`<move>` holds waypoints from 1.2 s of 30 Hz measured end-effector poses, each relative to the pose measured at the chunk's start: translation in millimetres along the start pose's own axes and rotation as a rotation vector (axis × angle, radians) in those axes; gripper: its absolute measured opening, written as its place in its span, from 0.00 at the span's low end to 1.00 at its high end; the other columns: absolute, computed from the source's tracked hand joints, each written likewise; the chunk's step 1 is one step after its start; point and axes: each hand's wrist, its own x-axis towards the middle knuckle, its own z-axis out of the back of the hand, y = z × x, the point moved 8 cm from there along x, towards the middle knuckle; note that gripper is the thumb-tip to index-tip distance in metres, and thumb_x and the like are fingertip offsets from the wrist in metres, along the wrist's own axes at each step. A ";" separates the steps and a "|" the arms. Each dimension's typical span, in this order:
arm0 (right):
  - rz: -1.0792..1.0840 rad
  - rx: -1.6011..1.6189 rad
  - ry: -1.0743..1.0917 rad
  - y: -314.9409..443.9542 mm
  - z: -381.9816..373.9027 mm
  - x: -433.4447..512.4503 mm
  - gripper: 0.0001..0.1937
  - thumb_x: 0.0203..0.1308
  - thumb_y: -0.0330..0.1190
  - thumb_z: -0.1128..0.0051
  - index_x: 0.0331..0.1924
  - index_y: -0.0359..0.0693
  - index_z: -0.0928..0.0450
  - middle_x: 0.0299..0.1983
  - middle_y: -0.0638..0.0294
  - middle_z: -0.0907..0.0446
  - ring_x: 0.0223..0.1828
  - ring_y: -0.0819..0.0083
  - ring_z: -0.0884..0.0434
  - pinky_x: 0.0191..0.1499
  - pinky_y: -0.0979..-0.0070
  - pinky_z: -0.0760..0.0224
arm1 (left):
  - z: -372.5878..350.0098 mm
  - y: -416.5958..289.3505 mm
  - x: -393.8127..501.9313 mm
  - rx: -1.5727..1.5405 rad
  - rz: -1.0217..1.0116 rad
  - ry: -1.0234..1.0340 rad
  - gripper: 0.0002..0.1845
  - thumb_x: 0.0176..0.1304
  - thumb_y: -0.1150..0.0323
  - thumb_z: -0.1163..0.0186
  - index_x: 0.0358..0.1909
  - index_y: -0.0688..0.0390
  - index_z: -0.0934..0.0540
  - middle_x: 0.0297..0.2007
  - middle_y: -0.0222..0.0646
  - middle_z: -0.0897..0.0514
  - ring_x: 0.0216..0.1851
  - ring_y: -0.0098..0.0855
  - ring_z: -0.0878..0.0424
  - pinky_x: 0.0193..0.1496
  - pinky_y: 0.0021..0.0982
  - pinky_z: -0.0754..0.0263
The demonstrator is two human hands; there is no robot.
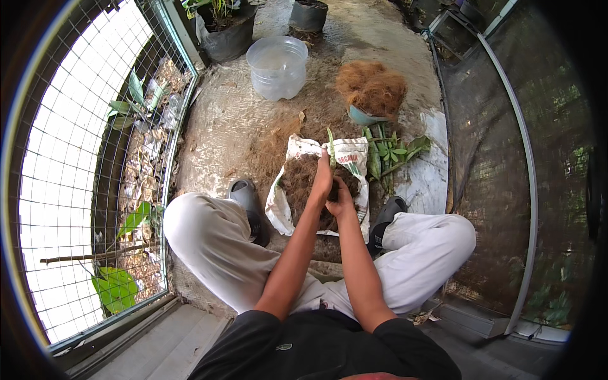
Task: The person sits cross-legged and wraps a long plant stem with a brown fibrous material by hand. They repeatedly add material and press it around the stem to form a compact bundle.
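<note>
An opened white sack (280, 216) bearing print lies between my feet, with brown fibrous potting mix (301, 183) spread on it. Above the mix, my left hand (323, 178) holds a narrow green leaf cutting (331, 142), which stands upright past the fingertips. My right hand (340, 202) is just beside it, lower down, with its fingers curled around a dark clump of the mix (334, 190). The two hands are close together, and they hide the cutting's lower end.
Several green cuttings (387, 152) lie right of the sack. Behind them, coconut fibre (373, 88) heaps over a light-blue pot (363, 116). A cut clear plastic bottle base (278, 71) and black planters (225, 35) stand farther back. Wire mesh (95, 156) borders the left, dark netting (489, 156) the right.
</note>
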 end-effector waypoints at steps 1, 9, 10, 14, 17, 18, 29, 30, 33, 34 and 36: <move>-0.027 0.062 -0.101 2.1 11.0 0.6 0.12 0.62 0.39 0.45 0.43 0.41 0.20 0.39 0.62 0.17 0.40 0.69 0.18 0.47 0.69 0.27 | -3.1 -12.4 -2.7 -0.003 -0.116 0.062 0.36 0.71 0.41 0.65 0.60 0.64 0.30 0.59 0.57 0.29 0.67 0.52 0.39 0.69 0.52 0.52; 0.150 -0.087 0.174 33.0 -42.3 -28.1 0.30 0.67 0.58 0.60 0.64 0.46 0.35 0.62 0.60 0.31 0.63 0.66 0.31 0.63 0.66 0.35 | -39.0 -39.3 -37.4 0.858 -0.790 0.006 0.19 0.70 0.59 0.52 0.58 0.52 0.25 0.57 0.36 0.23 0.69 0.49 0.40 0.71 0.54 0.56; 0.121 -0.032 0.133 33.9 -42.0 -33.5 0.30 0.67 0.58 0.60 0.64 0.46 0.34 0.62 0.60 0.30 0.63 0.66 0.31 0.62 0.66 0.35 | -41.0 -41.2 -39.1 0.866 -0.843 0.000 0.20 0.69 0.62 0.52 0.59 0.55 0.26 0.58 0.38 0.23 0.69 0.49 0.40 0.71 0.53 0.55; 0.068 0.066 0.091 35.0 -46.8 -40.7 0.26 0.69 0.54 0.63 0.61 0.47 0.31 0.60 0.61 0.28 0.60 0.67 0.28 0.61 0.67 0.35 | -43.1 -47.9 -37.6 0.829 -0.918 0.017 0.20 0.68 0.66 0.52 0.58 0.64 0.28 0.58 0.45 0.24 0.68 0.50 0.39 0.72 0.49 0.53; 0.085 0.053 0.116 34.9 -47.9 -37.2 0.24 0.71 0.50 0.66 0.62 0.47 0.31 0.61 0.61 0.28 0.61 0.66 0.29 0.62 0.67 0.36 | -44.3 -49.0 -34.8 0.829 -0.890 0.080 0.20 0.68 0.65 0.52 0.58 0.64 0.28 0.59 0.47 0.25 0.68 0.51 0.39 0.72 0.48 0.52; 0.086 0.050 0.093 34.0 -44.6 -36.3 0.24 0.72 0.49 0.66 0.63 0.47 0.31 0.61 0.61 0.28 0.61 0.66 0.29 0.63 0.67 0.36 | -43.3 -50.9 -37.4 0.796 -0.908 0.081 0.21 0.67 0.65 0.52 0.58 0.64 0.28 0.59 0.48 0.26 0.68 0.51 0.39 0.72 0.48 0.52; 0.072 0.115 0.296 32.3 -64.3 -49.8 0.29 0.71 0.54 0.68 0.66 0.43 0.37 0.64 0.55 0.31 0.64 0.62 0.31 0.66 0.66 0.40 | -45.7 -48.0 -45.2 0.802 -0.984 0.203 0.26 0.62 0.68 0.48 0.61 0.68 0.32 0.63 0.52 0.32 0.69 0.50 0.41 0.73 0.48 0.54; 0.079 0.104 0.323 32.0 -66.6 -50.6 0.29 0.70 0.55 0.66 0.65 0.44 0.35 0.62 0.57 0.30 0.62 0.62 0.30 0.65 0.66 0.38 | -45.6 -46.5 -46.6 0.834 -0.996 0.198 0.26 0.62 0.68 0.48 0.62 0.68 0.33 0.63 0.52 0.32 0.69 0.49 0.41 0.73 0.48 0.54; 0.078 0.050 0.261 31.1 -59.0 -47.2 0.27 0.68 0.56 0.62 0.62 0.47 0.31 0.58 0.61 0.26 0.58 0.65 0.26 0.60 0.66 0.34 | -45.1 -43.2 -50.3 0.945 -1.006 0.163 0.27 0.64 0.66 0.51 0.63 0.66 0.33 0.65 0.47 0.33 0.70 0.46 0.43 0.74 0.47 0.57; 0.081 0.002 0.202 32.1 -52.3 -44.9 0.27 0.68 0.56 0.61 0.61 0.48 0.30 0.57 0.62 0.25 0.57 0.66 0.26 0.58 0.66 0.32 | -44.8 -43.3 -52.2 0.962 -1.007 0.141 0.27 0.64 0.65 0.51 0.63 0.66 0.33 0.65 0.46 0.33 0.71 0.45 0.43 0.74 0.47 0.58; 0.080 -0.043 0.146 32.7 -42.1 -41.1 0.26 0.68 0.56 0.61 0.59 0.49 0.28 0.55 0.64 0.24 0.55 0.68 0.24 0.56 0.65 0.30 | -46.7 -43.5 -54.9 1.036 -1.017 0.121 0.30 0.63 0.63 0.52 0.67 0.62 0.37 0.66 0.41 0.33 0.72 0.42 0.45 0.75 0.46 0.64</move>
